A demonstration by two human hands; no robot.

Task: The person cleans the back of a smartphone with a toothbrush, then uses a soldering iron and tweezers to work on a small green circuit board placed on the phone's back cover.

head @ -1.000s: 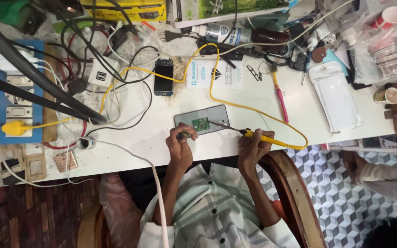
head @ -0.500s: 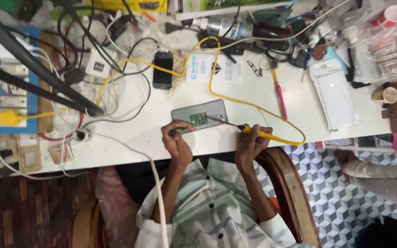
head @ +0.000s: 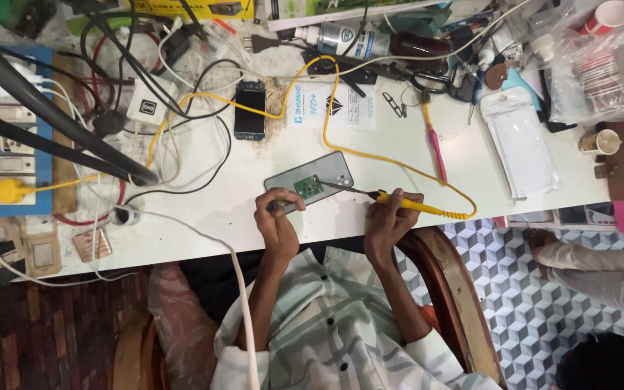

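Soldering iron (head: 406, 204), yellow-handled, is gripped in the right hand (head: 390, 217), its tip laid on the small green circuit board (head: 309, 188) resting on a grey phone (head: 309, 179) that lies flat on the white table (head: 204, 209) just ahead of both hands; the left hand (head: 277, 219) pinches a thin dark tool whose kind I cannot tell, touching the phone's near edge. Its yellow cord (head: 334, 101) loops away across the table past a second, dark phone (head: 250, 110) and a pink tool (head: 435, 148); a blue socket board (head: 10, 130) stands well apart at the table's far side.
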